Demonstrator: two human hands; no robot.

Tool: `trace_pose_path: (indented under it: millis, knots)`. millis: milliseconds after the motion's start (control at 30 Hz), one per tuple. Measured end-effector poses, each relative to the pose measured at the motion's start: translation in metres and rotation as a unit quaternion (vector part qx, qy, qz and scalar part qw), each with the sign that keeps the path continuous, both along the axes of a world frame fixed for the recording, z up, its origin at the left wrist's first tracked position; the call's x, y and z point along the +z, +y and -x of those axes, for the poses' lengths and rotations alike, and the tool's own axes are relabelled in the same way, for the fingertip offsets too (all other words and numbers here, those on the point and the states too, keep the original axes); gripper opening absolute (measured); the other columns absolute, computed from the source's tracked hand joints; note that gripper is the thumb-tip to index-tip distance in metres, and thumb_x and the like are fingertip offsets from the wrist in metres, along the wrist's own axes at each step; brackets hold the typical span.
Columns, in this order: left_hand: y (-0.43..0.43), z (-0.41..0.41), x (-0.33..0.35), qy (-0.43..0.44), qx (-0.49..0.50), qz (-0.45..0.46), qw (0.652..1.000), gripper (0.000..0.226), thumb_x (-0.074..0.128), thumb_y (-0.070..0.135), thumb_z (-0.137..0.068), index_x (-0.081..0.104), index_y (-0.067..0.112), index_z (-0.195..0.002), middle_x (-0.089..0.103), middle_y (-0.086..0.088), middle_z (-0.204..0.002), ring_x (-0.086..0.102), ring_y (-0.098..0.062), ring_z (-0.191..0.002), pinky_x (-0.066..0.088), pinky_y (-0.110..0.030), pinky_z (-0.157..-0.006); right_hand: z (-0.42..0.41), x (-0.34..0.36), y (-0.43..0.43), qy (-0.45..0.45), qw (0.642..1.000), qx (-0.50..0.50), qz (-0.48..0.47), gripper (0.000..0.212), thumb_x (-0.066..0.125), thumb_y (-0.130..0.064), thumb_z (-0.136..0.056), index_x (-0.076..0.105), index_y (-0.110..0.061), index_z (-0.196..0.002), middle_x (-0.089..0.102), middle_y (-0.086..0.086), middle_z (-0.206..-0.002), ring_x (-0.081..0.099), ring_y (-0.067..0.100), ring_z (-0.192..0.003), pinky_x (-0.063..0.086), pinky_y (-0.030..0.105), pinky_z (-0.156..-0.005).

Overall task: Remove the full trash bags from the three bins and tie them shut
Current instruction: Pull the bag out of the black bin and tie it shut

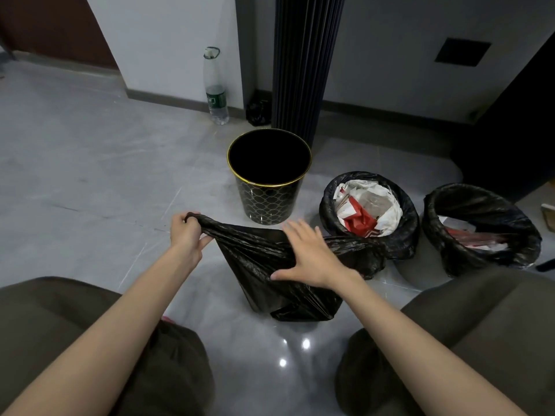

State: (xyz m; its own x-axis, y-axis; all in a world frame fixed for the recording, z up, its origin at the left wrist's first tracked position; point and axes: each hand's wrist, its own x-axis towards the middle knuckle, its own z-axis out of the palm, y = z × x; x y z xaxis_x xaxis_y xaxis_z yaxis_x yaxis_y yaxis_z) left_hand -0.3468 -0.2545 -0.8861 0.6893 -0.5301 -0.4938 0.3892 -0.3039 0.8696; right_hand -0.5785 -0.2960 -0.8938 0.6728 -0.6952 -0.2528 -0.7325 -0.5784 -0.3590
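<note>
Already out: one bag on the floor

Low in the frame's centre, the black trash bag [279,265] sits on the grey floor [90,181]. The left hand [187,232] has its grip closed on one gathered corner; the right hand [312,256] lies spread wide on the bag. Behind stands the empty gold-rimmed bin [268,187]; at right, two lined bins [369,211] [480,229] hold rubbish.

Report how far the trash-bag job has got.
Done: the gold-rimmed bin stands without a bag. In hand: its black bag sits on the floor, one gathered end in the left hand, the right hand spread on it; no knot shows. Left: the middle bin and right bin keep full bags.
</note>
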Motion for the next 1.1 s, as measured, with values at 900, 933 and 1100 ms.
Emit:
trace_pose_path:
  millis: [900,933,1100]
  knots:
    - [-0.004,0.014,0.024,0.024,-0.224,-0.081,0.971,0.027,0.031,-0.002,-0.096,0.057,0.006,-0.089,0.062,-0.01,-0.085,0.064,-0.022,-0.074,0.057,-0.035,-0.076,-0.069,-0.047,0.002,-0.081,0.987,-0.113,-0.077,0.12,0.066,-0.072,-0.064,-0.012,-0.039,-0.148,0.067,0.004,-0.115,0.055,0.028,-0.115,0.036,0.043,-0.1]
    - [-0.004,0.016,0.026,0.013,-0.244,-0.087,0.966,0.027,0.032,-0.001,-0.097,0.056,0.007,-0.086,0.063,-0.011,-0.087,0.063,-0.023,-0.077,0.056,-0.035,-0.078,-0.072,-0.048,0.002,-0.069,0.99,-0.099,-0.075,0.112,0.065,-0.074,-0.063,-0.001,-0.041,-0.148,0.067,0.003,-0.116,0.056,0.028,-0.116,0.035,0.042,-0.099]
    - [-0.007,0.017,0.027,0.018,-0.266,-0.098,0.959,0.022,0.034,0.001,-0.098,0.055,0.005,-0.092,0.062,-0.013,-0.089,0.064,-0.026,-0.08,0.057,-0.038,-0.083,-0.084,-0.048,0.008,-0.036,0.996,-0.076,-0.014,0.039,0.063,-0.067,-0.071,0.05,-0.031,-0.074,0.07,-0.001,-0.088,0.062,0.023,-0.094,0.029,0.037,-0.09]
